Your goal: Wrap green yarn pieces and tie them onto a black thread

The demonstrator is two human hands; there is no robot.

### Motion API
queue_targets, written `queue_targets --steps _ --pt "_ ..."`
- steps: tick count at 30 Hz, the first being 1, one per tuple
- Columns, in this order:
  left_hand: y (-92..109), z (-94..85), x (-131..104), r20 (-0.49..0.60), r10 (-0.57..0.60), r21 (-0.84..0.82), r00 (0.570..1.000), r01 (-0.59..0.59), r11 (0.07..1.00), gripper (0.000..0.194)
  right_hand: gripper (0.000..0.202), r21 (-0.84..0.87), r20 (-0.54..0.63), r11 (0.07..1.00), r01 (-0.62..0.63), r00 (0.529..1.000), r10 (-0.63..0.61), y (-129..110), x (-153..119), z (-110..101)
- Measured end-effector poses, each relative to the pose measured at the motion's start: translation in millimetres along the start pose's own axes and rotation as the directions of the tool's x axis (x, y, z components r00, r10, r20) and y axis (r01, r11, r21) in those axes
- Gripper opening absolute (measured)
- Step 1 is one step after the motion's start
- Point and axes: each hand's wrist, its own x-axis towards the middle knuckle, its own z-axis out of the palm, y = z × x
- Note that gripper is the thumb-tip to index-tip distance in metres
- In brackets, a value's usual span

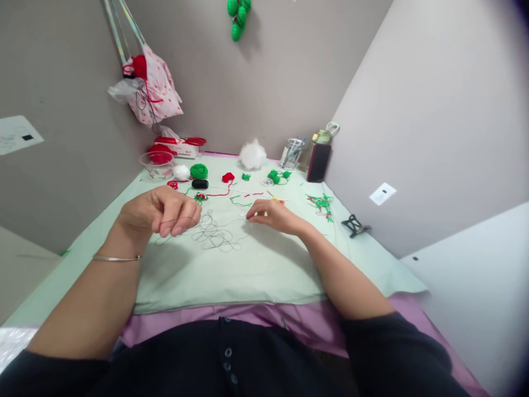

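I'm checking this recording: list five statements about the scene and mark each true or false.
1. A thread runs across the fingers of the left hand. True.
2. The bracelet circles the right wrist. False: it circles the left.
3. The phone stands in front of the bottle. True.
4. The white fluff sits inside the clear tub. False: it lies on the cloth, near the wall.
5. The right hand is spread wide open. False: it is pinched, with a thin thing, perhaps a needle, at its fingertips.
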Motion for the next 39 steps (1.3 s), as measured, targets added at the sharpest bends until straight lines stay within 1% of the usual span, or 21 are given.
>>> queue_targets --steps 2,4,6,8,10,13,15,17,21,27,31,33,35,36,37,39 --pt "0 0.1 -1 -0.026 0.007 -0.006 1.000 -0.007 1.000 0.047 0.013 0.005 0.057 0.999 0.051 0.997 -0.051 -14 1 9" --pt "1 0.1 -1 -0.039 0.042 -0.014 0.998 -0.043 0.999 0.048 0.015 -0.001 0.047 0.999 0.054 0.997 -0.054 -22 6 19" --pt "2 -0.2 -1 -0.052 0.071 -0.017 0.996 -0.072 0.997 0.048 0.015 -0.004 -0.011 1.000 -0.007 1.000 0.007 -23 14 29" --pt "2 -0.6 -1 -0.057 0.074 -0.011 0.996 -0.075 0.997 0.046 0.015 -0.015 -0.055 0.997 -0.082 0.995 0.081 -22 24 39" --pt "0 -1.4 -1 -0.060 0.038 0.001 0.997 -0.038 0.999 0.045 0.017 -0.057 -0.049 0.992 -0.113 0.993 0.110 -19 35 48" --pt "-3 -3.0 -3 -0.093 -0.058 0.017 0.994 0.060 0.998 0.049 0.024 -0.163 0.001 0.982 -0.099 0.995 0.101 -19 52 59" --pt "-5 -4.0 -5 -0.124 -0.091 0.017 0.988 0.094 0.995 0.052 0.027 -0.216 0.023 0.972 -0.091 0.995 0.098 -20 63 64" --pt "-5 -4.6 -6 -0.138 -0.091 0.017 0.986 0.094 0.995 0.053 0.026 -0.240 0.032 0.967 -0.085 0.995 0.095 -21 71 69" --pt "-4 -4.5 -7 -0.129 -0.070 0.022 0.989 0.074 0.997 0.051 0.025 -0.270 0.044 0.960 -0.070 0.995 0.085 -23 81 76" --pt "-2 -2.4 -4 -0.096 -0.021 0.026 0.995 0.023 0.999 0.044 0.022 -0.329 0.069 0.944 -0.023 0.996 0.048 -26 83 78" --pt "-2 -2.2 -3 -0.115 -0.039 0.021 0.993 0.041 0.999 0.045 0.019 -0.386 0.080 0.921 0.042 0.997 -0.011 -26 82 78" --pt "-2 -2.4 -3 -0.125 -0.036 0.008 0.992 0.037 0.999 0.043 0.020 -0.395 0.070 0.918 0.042 0.997 -0.016 -25 80 77" --pt "-2 -2.1 -2 -0.164 -0.033 -0.017 0.986 0.031 0.999 0.038 0.021 -0.337 0.023 0.941 -0.015 0.999 0.024 -23 76 73" --pt "-2 -1.8 -1 -0.201 -0.041 -0.031 0.979 0.035 0.999 0.035 0.020 -0.276 -0.010 0.960 -0.048 0.999 0.047 -23 73 69" --pt "-2 -1.1 0 -0.247 -0.056 -0.044 0.967 0.047 0.998 0.033 0.019 -0.196 -0.047 0.977 -0.077 0.996 0.070 -22 68 63" --pt "-5 1.1 5 -0.349 -0.103 -0.070 0.932 0.083 0.994 0.028 0.015 -0.005 -0.108 0.993 -0.114 0.988 0.113 -22 58 49"
